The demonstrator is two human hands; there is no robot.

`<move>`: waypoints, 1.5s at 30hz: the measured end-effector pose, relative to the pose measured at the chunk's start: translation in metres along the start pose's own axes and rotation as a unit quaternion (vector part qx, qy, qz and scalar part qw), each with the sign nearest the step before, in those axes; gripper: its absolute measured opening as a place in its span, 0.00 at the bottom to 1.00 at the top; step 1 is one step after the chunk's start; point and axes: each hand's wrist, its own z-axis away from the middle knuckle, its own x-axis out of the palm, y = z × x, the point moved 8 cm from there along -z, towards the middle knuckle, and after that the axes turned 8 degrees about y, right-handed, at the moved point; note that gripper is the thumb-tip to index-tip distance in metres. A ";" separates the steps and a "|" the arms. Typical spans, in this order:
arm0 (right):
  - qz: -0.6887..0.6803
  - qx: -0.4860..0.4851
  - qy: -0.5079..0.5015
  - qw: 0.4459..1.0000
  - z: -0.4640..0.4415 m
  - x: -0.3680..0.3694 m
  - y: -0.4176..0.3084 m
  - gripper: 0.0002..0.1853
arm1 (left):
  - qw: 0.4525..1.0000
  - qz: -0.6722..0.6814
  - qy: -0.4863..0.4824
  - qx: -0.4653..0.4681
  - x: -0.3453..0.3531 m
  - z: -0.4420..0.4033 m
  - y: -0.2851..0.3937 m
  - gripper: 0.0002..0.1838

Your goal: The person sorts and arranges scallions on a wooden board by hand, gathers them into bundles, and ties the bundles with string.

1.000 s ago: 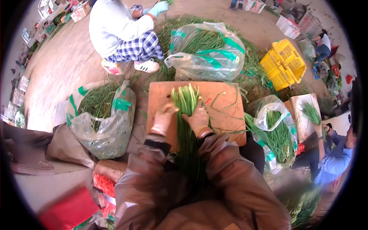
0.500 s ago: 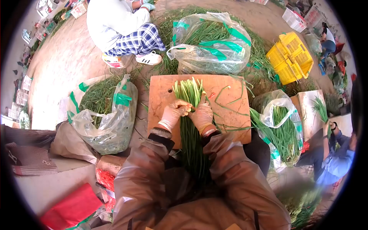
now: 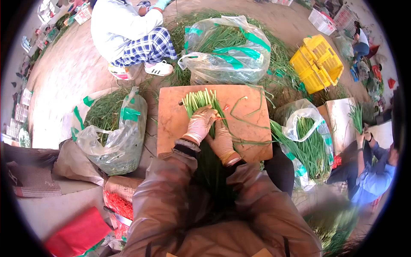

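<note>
A bunch of garlic chives [image 3: 198, 101] lies over a wooden board [image 3: 171, 128], its pale cut ends at the far side and its green leaves hanging toward my lap. My left hand [image 3: 200, 123], in a thin glove, reaches across the bunch with its fingers closed on a thin red tie [image 3: 220, 118]. My right hand [image 3: 222, 141], also gloved, is wrapped round the bunch from the right, its thumb near the left fingertips. Part of the tie is hidden by the fingers. Loose leaves [image 3: 250, 124] lie to the right on the board.
Plastic bags of greens stand at the left [image 3: 113, 150], far side [image 3: 231, 73] and right [image 3: 308, 128]. A yellow crate [image 3: 314, 68] is farther right. One person [image 3: 124, 38] sits ahead; another [image 3: 372, 180] holds greens at right. Red ties [image 3: 120, 205] and a knife [image 3: 117, 216] lie left.
My left hand has moved from beside the bunch to across its top, meeting my right thumb. A red tie now shows between the fingers. The view has shifted slightly.
</note>
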 end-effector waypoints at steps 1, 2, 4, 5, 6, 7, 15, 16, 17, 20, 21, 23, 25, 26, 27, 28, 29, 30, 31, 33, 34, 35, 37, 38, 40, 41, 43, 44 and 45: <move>-0.002 0.007 0.000 1.000 0.003 0.008 0.004 0.47 | 0.984 -0.158 -0.004 0.077 -0.007 -0.001 0.026 0.13; 0.091 0.000 -0.024 0.996 0.004 0.019 0.007 0.45 | 0.984 -0.133 -0.031 0.113 -0.003 0.002 0.035 0.15; 0.159 -0.020 -0.060 0.985 0.001 0.032 0.014 0.42 | 0.970 -0.182 -0.053 0.155 0.002 0.001 0.043 0.16; 0.156 -0.016 -0.059 0.986 0.001 0.025 0.013 0.42 | 0.951 -0.227 -0.067 0.199 0.006 0.001 0.048 0.17; 0.119 -0.015 -0.068 0.990 -0.001 0.012 0.006 0.42 | 0.982 -0.140 -0.060 0.116 0.004 -0.003 0.034 0.13; 0.083 -0.014 -0.079 0.993 -0.003 0.001 0.004 0.42 | 0.982 -0.138 -0.062 0.117 0.007 -0.005 0.027 0.13; 0.174 -0.010 0.025 0.984 -0.080 -0.049 0.076 0.11 | 0.978 -0.163 -0.068 0.111 0.020 -0.002 0.015 0.10; 0.209 -0.092 0.055 0.972 -0.089 -0.041 0.066 0.11 | 0.980 -0.153 -0.059 0.109 0.018 -0.002 0.017 0.11; 0.242 -0.173 0.086 0.951 -0.094 -0.037 0.052 0.10 | 0.982 -0.144 -0.050 0.108 0.015 -0.003 0.019 0.12; 0.335 -0.202 0.044 0.919 -0.108 -0.028 0.048 0.09 | 0.981 -0.149 -0.056 0.113 0.014 -0.006 0.024 0.12; 0.411 -0.206 -0.001 0.888 -0.108 -0.023 0.050 0.09 | 0.981 -0.149 -0.057 0.112 0.013 -0.007 0.025 0.12; 0.396 -0.197 -0.030 0.896 -0.100 -0.024 0.042 0.08 | 0.979 -0.143 -0.068 0.127 0.012 -0.014 0.028 0.12; 0.383 -0.193 -0.063 0.901 -0.093 -0.025 0.027 0.06 | 0.978 -0.138 -0.064 0.140 0.001 -0.022 0.043 0.11; 0.305 -0.224 -0.017 0.926 -0.087 -0.034 0.004 0.05 | 0.975 -0.158 -0.070 0.141 0.002 -0.022 0.041 0.09; 0.224 -0.249 0.032 0.942 -0.082 -0.045 -0.010 0.05 | 0.970 -0.178 -0.079 0.145 0.002 -0.022 0.040 0.07; 0.222 -0.165 -0.034 0.960 -0.086 -0.023 0.016 0.06 | 0.966 -0.198 -0.122 0.112 0.005 -0.020 0.024 0.12; 0.223 -0.164 -0.032 0.960 -0.083 -0.015 0.024 0.06 | 0.966 -0.197 -0.122 0.114 0.006 -0.017 0.022 0.12; -0.027 -0.023 -0.033 0.999 -0.084 -0.012 0.048 0.06 | 0.970 -0.195 -0.091 0.115 0.001 -0.016 0.021 0.17; -0.277 0.120 -0.032 0.953 -0.079 0.002 0.073 0.07 | 0.972 -0.194 -0.062 0.115 -0.003 -0.015 0.020 0.22; -0.389 0.182 -0.059 0.901 -0.070 0.020 0.075 0.10 | 0.971 -0.205 -0.067 0.103 -0.001 -0.014 0.018 0.24; -0.489 0.254 -0.030 0.834 -0.061 0.026 0.083 0.09 | 0.972 -0.206 -0.055 0.097 -0.002 -0.013 0.018 0.24; -0.578 0.322 0.000 0.749 -0.052 0.027 0.083 0.09 | 0.974 -0.205 -0.042 0.089 -0.002 -0.013 0.015 0.24; -0.594 0.341 -0.016 0.729 -0.045 0.033 0.085 0.11 | 0.975 -0.193 -0.039 0.099 0.000 -0.009 0.012 0.23; -0.582 0.299 0.013 0.756 -0.049 0.033 0.083 0.10 | 0.975 -0.193 -0.042 0.103 0.001 -0.009 0.011 0.22; -0.570 0.254 0.041 0.780 -0.057 0.034 0.083 0.10 | 0.979 -0.177 -0.041 0.093 0.001 -0.009 0.007 0.19; -0.471 0.264 0.025 0.841 -0.058 0.035 0.086 0.09 | 0.979 -0.179 -0.041 0.093 0.000 -0.010 0.009 0.19; -0.366 0.273 0.008 0.890 -0.059 0.039 0.089 0.09 | 0.978 -0.175 -0.041 0.102 -0.002 -0.010 0.013 0.17; -0.379 0.271 0.019 0.884 -0.060 0.039 0.088 0.08 | 0.977 -0.180 -0.051 0.100 -0.002 -0.011 0.015 0.13; -0.392 0.270 0.030 0.879 -0.060 0.038 0.087 0.06 | 0.977 -0.180 -0.053 0.100 0.000 -0.011 0.016 0.13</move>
